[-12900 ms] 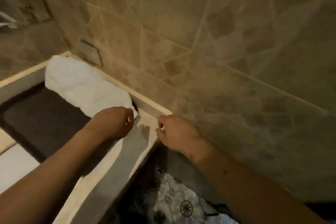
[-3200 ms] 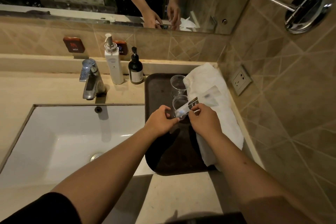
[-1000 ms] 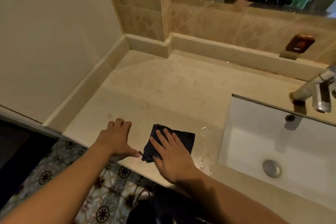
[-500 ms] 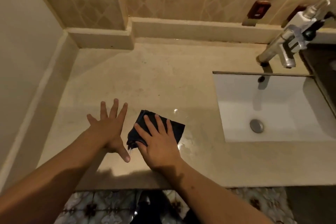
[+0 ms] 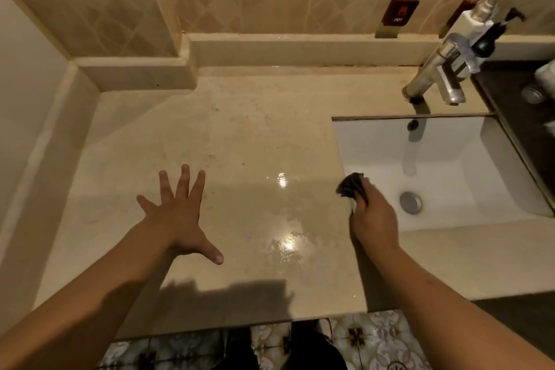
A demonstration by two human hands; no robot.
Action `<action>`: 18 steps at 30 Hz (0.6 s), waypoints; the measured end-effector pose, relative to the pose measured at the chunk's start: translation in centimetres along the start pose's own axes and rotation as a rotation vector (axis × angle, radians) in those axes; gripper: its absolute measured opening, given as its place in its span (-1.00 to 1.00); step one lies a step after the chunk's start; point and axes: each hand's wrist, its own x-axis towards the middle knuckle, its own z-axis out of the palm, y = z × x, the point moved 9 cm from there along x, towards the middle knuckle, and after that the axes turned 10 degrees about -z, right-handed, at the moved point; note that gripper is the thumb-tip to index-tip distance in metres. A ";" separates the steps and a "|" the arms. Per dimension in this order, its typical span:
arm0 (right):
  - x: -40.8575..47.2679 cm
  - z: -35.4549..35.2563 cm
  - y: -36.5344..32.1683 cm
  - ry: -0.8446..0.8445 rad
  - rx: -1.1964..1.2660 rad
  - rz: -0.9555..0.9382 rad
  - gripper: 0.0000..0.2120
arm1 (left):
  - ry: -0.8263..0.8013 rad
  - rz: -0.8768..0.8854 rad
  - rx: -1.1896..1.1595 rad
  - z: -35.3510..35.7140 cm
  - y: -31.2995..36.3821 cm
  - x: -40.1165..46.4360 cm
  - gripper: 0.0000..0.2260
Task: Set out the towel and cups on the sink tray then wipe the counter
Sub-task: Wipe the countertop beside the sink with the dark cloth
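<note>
The beige stone counter (image 5: 228, 141) fills the middle of the view, with wet shiny patches near its front. My right hand (image 5: 374, 216) grips a bunched dark cloth (image 5: 350, 188) at the left rim of the white sink (image 5: 450, 165). My left hand (image 5: 180, 213) lies flat on the counter with fingers spread and holds nothing. The dark tray (image 5: 516, 105) shows only as a strip at the far right edge, with a clear cup (image 5: 533, 94) on it. The towel is out of sight.
A chrome faucet (image 5: 441, 72) stands behind the sink, with a white pump bottle (image 5: 480, 18) and a dark bottle (image 5: 489, 39) beyond it. A raised ledge (image 5: 300, 48) runs along the tiled wall. The counter's front edge drops to a patterned floor (image 5: 375, 339).
My right hand has swept the dark cloth to the right across the counter to the sink's rim and bunched it up. My left hand stayed flat on the counter.
</note>
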 end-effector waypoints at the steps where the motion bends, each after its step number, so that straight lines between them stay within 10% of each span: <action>1: -0.1 -1.0 0.7 0.064 0.056 0.059 -0.61 | -0.005 0.004 -0.001 0.1 0.1 0.2 0.58; 7: -1.0 2.3 -9.9 0.038 0.269 -0.171 -0.60 | 0.050 0.049 0.003 0.5 -0.9 0.7 0.57; 18: -9.2 19.7 -23.1 -0.666 -0.333 -0.800 -0.48 | 0.007 -0.180 -0.139 -1.1 -12.1 2.6 0.62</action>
